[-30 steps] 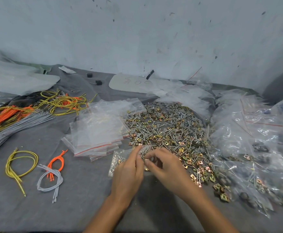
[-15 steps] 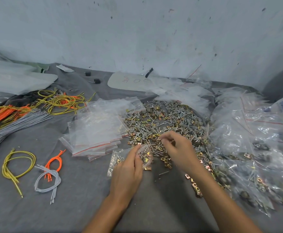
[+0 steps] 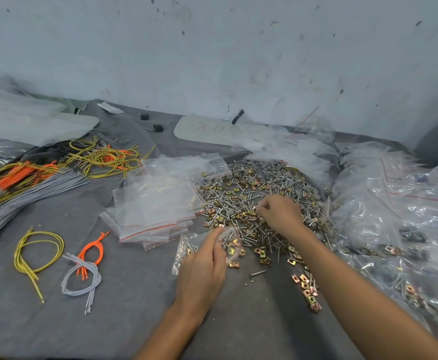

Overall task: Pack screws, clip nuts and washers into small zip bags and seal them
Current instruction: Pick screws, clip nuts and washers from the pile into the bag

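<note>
A heap of screws, brass clip nuts and grey washers covers the middle of the grey cloth. My left hand holds a small zip bag by its mouth at the heap's near edge; some hardware lies inside it. My right hand is reaching into the heap, its fingertips pinching a screw. A stack of empty zip bags with red seal lines lies to the left of the heap.
Filled bags are piled on the right. Loose clip nuts trail near my right forearm. Yellow, orange and grey cords lie on the left. A wall rises behind the table.
My right hand has left the bag's mouth and moved forward into the heap, where it now pinches hardware. My left hand has kept its hold on the bag.
</note>
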Demonstrator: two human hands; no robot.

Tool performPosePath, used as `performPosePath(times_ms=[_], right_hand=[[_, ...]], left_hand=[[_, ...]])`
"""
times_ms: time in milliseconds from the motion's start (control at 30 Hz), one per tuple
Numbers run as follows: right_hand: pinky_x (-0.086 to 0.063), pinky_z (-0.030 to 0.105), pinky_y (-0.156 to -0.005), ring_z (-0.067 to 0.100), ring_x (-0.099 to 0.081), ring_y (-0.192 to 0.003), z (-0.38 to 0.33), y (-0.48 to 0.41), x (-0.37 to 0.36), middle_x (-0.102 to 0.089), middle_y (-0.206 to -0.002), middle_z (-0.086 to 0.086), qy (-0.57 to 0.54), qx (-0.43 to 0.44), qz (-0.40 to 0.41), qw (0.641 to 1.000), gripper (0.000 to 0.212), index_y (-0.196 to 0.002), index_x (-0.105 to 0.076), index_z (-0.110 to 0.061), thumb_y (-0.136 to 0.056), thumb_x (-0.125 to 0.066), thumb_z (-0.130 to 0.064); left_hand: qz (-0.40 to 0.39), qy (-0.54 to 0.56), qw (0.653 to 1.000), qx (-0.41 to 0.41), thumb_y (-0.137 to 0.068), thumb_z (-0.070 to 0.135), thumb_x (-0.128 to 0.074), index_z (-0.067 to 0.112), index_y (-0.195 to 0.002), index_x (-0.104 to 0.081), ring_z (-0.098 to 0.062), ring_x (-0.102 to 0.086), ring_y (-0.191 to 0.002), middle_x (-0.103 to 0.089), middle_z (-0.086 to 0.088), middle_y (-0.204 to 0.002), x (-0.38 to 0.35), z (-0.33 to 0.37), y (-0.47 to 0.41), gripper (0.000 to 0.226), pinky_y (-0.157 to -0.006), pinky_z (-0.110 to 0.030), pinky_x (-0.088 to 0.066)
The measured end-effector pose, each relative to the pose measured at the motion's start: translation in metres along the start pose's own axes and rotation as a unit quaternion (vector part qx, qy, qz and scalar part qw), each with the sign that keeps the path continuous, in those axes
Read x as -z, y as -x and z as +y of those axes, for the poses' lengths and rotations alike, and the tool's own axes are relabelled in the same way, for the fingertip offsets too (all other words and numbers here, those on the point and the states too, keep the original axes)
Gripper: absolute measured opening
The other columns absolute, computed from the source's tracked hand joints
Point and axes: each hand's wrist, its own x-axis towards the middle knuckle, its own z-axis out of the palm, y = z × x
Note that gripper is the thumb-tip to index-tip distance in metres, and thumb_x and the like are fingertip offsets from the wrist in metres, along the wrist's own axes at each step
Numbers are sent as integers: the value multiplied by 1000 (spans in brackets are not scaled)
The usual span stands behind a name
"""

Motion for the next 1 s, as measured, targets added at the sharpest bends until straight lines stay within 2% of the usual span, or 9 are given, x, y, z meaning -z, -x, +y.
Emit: performPosePath(times_ms=[100,267,433,567,667,733,867,933,1000], right_hand=[[-53,35,-73,14,-64,-80,-5,24,18,-69,-88,-8,-151,15,18,988,15,-86,-65,-26,-98,-61,-35],[-42,16,-60,1,-54,-65,-27,94,35,-65,-75,-15,-373,110,25,921,10,-86,-71,-26,-94,-66,-23],[-49,23,-76,5,-59,-82,-47,121,19,-60,-93,-12,-279,179,27,943,5,-96,-73,-24,-91,-71,-24],[-40,20,-73,-4,-51,-78,-47,122,7,-51,-97,-16,-267,129,57,953,27,-115,-62,-31,-90,-71,-29],[-42,22,-74,2,-56,-77,-48,123,6,-60,-90,-9,-282,87,-9,955,43,-131,-56,-42,-92,-68,-31],[-47,27,-70,7,-58,-67,-49,127,7,-66,-78,-6,-307,70,-45,948,33,-124,-64,-42,-93,-63,-30],[-44,26,-59,4,-51,-56,-52,146,13,-63,-63,-12,-393,54,-32,917,23,-98,-74,-34,-94,-60,-17],[-50,33,-60,9,-56,-60,-54,156,22,-65,-65,-7,-451,29,-32,891,23,-92,-75,-31,-94,-59,-14],[-51,34,-54,14,-56,-59,-57,167,31,-64,-65,-1,-523,12,-39,851,27,-89,-76,-28,-93,-58,-8]], left_hand=[[1,5,1000,2,-97,37,-37,41,-133,-52,-18,-57,-62,-63,9,-70,0,-2,0,40,-61,-41,-49],[4,4,1000,-7,-96,46,-29,44,-133,-49,-18,-63,-74,-71,12,-88,-1,-2,1,42,-66,-40,-52],[-6,-19,1000,-13,-94,50,-25,47,-135,-40,-31,-67,-93,-73,6,-111,1,0,2,44,-75,-43,-54],[-2,-19,1000,-18,-96,45,-29,45,-134,-47,-26,-68,-94,-73,9,-113,5,6,3,42,-76,-39,-54],[-46,-36,997,-49,-97,35,-36,34,-135,-58,-30,-69,-97,-74,2,-114,10,7,7,44,-81,-42,-54],[-77,-53,994,-60,-97,38,-35,33,-141,-53,-30,-68,-101,-74,-2,-114,18,8,14,48,-84,-41,-52],[-57,-3,998,-40,-87,67,-42,51,-140,-42,-9,-64,-93,-68,16,-110,44,15,40,56,-82,-25,-50],[-35,25,998,-53,-80,65,-60,49,-130,-51,-3,-61,-88,-60,21,-104,55,19,54,53,-76,-15,-47],[1,33,997,-73,-82,55,-64,43,-116,-60,-4,-60,-91,-58,20,-104,63,20,61,36,-73,-17,-46]])
